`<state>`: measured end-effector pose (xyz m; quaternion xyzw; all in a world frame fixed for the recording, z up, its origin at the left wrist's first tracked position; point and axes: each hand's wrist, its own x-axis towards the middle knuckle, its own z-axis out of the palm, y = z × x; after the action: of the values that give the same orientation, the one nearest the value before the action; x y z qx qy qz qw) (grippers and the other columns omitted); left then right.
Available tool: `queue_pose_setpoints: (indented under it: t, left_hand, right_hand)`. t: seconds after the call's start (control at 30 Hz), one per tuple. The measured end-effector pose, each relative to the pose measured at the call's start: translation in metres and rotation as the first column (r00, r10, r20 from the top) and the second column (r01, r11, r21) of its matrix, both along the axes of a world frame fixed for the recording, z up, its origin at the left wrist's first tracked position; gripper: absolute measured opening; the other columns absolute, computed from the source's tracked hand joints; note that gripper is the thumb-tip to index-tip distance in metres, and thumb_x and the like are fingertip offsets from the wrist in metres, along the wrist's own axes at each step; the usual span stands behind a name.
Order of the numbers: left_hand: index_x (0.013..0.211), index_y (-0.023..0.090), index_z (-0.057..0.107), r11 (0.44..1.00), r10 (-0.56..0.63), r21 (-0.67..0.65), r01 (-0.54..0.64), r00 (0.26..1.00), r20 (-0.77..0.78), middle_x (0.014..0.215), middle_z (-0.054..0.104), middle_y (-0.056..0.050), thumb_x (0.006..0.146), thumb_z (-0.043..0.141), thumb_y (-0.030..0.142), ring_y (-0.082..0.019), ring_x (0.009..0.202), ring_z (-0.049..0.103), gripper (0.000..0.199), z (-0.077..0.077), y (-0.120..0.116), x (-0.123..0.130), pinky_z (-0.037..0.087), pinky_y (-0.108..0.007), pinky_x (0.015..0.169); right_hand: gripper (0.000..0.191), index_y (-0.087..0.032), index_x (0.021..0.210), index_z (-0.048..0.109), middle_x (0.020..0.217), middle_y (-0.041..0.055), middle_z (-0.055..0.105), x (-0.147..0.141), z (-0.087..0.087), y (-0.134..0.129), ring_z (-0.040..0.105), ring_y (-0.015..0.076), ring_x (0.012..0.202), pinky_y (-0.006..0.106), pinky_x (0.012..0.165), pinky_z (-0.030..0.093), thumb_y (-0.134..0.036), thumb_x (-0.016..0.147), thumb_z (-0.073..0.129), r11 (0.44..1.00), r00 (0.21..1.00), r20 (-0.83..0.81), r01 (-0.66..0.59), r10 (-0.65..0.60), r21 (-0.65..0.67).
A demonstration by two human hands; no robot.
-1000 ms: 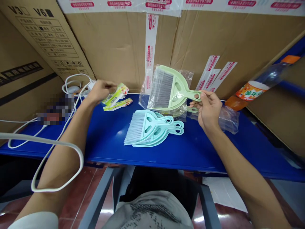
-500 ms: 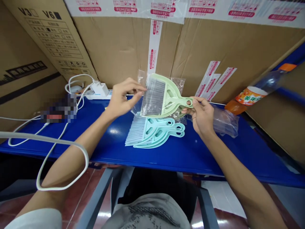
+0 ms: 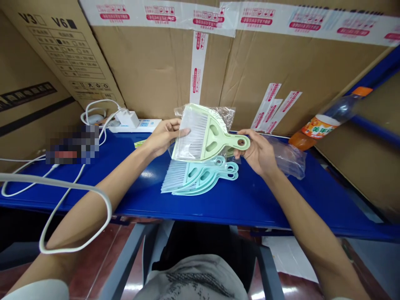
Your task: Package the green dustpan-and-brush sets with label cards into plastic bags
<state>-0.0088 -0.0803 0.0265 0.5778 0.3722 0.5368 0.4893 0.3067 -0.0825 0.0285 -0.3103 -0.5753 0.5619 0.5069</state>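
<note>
A light green hand brush [image 3: 215, 132], with a matching dustpan behind it, is held above the table, partly in a clear plastic bag [image 3: 227, 114]. My left hand [image 3: 164, 135] grips the bristle side through the film, thumb in front and the other fingers partly hidden. At the handle end, my right hand [image 3: 258, 152] holds the set between thumb and fingers. Just below lie light blue brushes and dustpans [image 3: 204, 177], stacked and overlapping on the blue table [image 3: 259, 204], their handles to the right.
Crumpled clear plastic bags [image 3: 289, 156] lie right of my right hand. An orange drink bottle [image 3: 321, 125] leans at the right. On the left are a power strip [image 3: 150, 125], a white charger [image 3: 128, 118] and loose cables [image 3: 109, 204]. Cardboard boxes [image 3: 150, 71] wall the back.
My left hand has moved in and closed on the bristle side of the green set. The set has tilted and come slightly lower. My right hand still holds the handle end.
</note>
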Motion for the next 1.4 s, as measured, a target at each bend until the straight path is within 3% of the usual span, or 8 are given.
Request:
queue_pose_setpoints:
  t: [0.17,0.4,0.57,0.8,0.93,1.07,1.2,1.4]
  left_hand:
    - [0.091,0.019,0.082,0.998,-0.059,-0.011,0.058,0.997,-0.039,0.093,0.084,-0.009,0.063,0.106,0.044,-0.025,0.082,0.081,0.044,0.001,-0.008,0.007,0.067,-0.038,0.076]
    - [0.095,0.016,0.084,0.999,0.051,-0.009,-0.051,0.998,0.026,0.098,0.086,-0.012,0.065,0.105,0.042,-0.029,0.087,0.084,0.044,0.0,0.002,-0.005,0.069,-0.037,0.077]
    - [0.104,0.012,0.081,0.987,0.158,-0.058,-0.153,0.983,0.093,0.109,0.086,-0.016,0.067,0.103,0.031,-0.037,0.112,0.082,0.047,0.01,0.016,-0.039,0.068,-0.046,0.101]
    - [0.132,0.017,0.071,0.908,-0.18,-0.392,0.148,0.983,-0.045,0.108,0.085,-0.015,0.065,0.098,0.008,-0.028,0.089,0.085,0.072,-0.001,0.028,-0.077,0.071,-0.032,0.079]
    - [0.139,0.02,0.066,0.838,-0.295,-0.507,0.2,0.949,-0.112,0.105,0.084,-0.011,0.064,0.098,0.011,-0.026,0.085,0.084,0.082,-0.009,0.03,-0.081,0.067,-0.03,0.071]
    - [0.129,0.021,0.07,0.851,-0.365,-0.49,0.188,0.883,-0.294,0.104,0.084,-0.011,0.06,0.101,0.021,-0.023,0.083,0.081,0.075,-0.013,0.03,-0.075,0.061,-0.028,0.069]
    - [0.108,0.018,0.076,0.906,-0.363,-0.386,0.175,0.789,-0.495,0.096,0.082,-0.007,0.059,0.101,0.031,-0.02,0.081,0.075,0.057,-0.015,0.033,-0.068,0.057,-0.026,0.071]
    - [0.123,0.017,0.069,0.841,-0.498,-0.516,0.165,0.609,-0.618,0.074,0.077,-0.004,0.062,0.1,0.048,-0.027,0.07,0.078,0.076,-0.007,0.023,-0.07,0.059,-0.031,0.064]
  right_hand:
    - [0.057,-0.022,0.09,0.076,0.079,0.0056,0.075,0.002,-0.002,-0.004,0.072,0.0224,0.066,0.033,0.055,0.06,-0.078,0.079,0.082,0.995,0.98,0.183,-0.058,0.073,-0.085]
    - [0.043,-0.021,0.077,0.079,0.08,0.0053,0.076,0.005,-0.009,0.012,0.069,0.0182,0.069,0.032,0.065,0.06,-0.062,0.078,0.09,0.955,0.959,0.083,0.259,-0.272,0.144]
    - [0.025,-0.023,0.088,0.071,0.084,0.0037,0.071,0.095,0.012,0.063,0.069,0.0198,0.071,0.04,0.072,0.063,-0.046,0.095,0.076,0.726,0.742,-0.242,0.667,-0.626,0.166]
    - [0.019,-0.032,0.082,0.061,0.069,-0.0036,0.057,0.227,0.013,0.093,0.058,0.0166,0.062,0.037,0.067,0.055,-0.031,0.096,0.073,0.575,0.574,-0.18,0.816,-0.799,0.056]
    - [0.01,-0.034,0.092,0.072,0.075,-0.0007,0.064,0.247,0.02,0.078,0.065,0.0167,0.069,0.038,0.068,0.058,-0.038,0.096,0.08,0.707,0.709,0.035,0.697,-0.705,0.115]
    - [0.028,-0.02,0.099,0.077,0.088,0.0055,0.075,0.245,0.046,0.086,0.074,0.0151,0.078,0.038,0.072,0.054,-0.045,0.108,0.067,0.927,0.798,0.511,0.374,-0.318,-0.007]
    - [0.037,-0.009,0.106,0.08,0.095,0.0147,0.08,0.217,0.059,0.123,0.078,0.0171,0.084,0.035,0.075,0.055,-0.036,0.113,0.056,0.986,0.413,0.909,0.121,0.052,-0.112]
    - [0.028,-0.015,0.114,0.084,0.105,0.014,0.084,0.152,0.034,0.162,0.08,0.029,0.097,0.039,0.093,0.062,-0.012,0.091,0.069,0.965,-0.048,0.965,-0.06,-0.26,0.257]
